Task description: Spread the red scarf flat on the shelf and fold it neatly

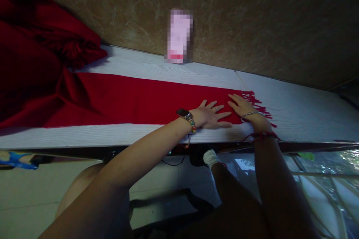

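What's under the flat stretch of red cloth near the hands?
The white tabletop shows along both long sides of the red cloth. What lies directly beneath is covered and cannot be seen. The left hand and right hand rest on top.

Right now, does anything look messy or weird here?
I see nothing spilled. The red cloth lies flat under the left hand and right hand, but red fabric is heaped and rumpled at left, and the fringe splays messily. The pink thing looks blocky, so I can't identify it.
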A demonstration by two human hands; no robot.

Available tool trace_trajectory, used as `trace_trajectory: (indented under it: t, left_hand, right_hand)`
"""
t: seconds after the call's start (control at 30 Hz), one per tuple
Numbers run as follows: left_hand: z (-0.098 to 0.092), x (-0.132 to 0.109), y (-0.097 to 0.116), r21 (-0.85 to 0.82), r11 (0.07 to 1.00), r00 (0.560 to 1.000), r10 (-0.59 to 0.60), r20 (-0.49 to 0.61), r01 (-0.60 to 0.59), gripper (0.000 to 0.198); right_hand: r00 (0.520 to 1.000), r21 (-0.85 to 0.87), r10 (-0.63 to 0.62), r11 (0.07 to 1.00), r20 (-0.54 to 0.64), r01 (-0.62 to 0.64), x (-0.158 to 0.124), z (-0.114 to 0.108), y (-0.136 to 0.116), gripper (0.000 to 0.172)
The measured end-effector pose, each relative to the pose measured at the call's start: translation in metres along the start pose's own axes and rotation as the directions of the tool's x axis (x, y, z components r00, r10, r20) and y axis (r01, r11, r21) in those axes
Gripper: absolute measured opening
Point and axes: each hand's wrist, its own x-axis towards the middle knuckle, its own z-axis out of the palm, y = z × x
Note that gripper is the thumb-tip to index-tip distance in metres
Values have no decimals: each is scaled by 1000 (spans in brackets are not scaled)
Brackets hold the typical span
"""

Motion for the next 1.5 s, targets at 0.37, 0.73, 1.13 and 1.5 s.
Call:
trace_trajectory:
  t: [0.37,0.73,1.13,1.5]
  left_hand:
    - [-5,1,-10,49,986,983,-151,-100,156,61]
    - [0,0,-23,-45,827,807,-557,-196,560,71]
    - [0,-1,-17,-42,794,775,-602,-191,606,66]
    - [0,-7,-14,-36,825,803,-559,-206,564,69]
  right_hand:
    - [991,-67,130,990,28,-128,-5,23,5,53]
    - [984,-70,167,984,65,-162,-10,15,-4,54]
    - [987,-57,68,997,144,-60,-1,1,-60,52]
    - [968,-136,228,968,106,-213,-2,11,-3,55]
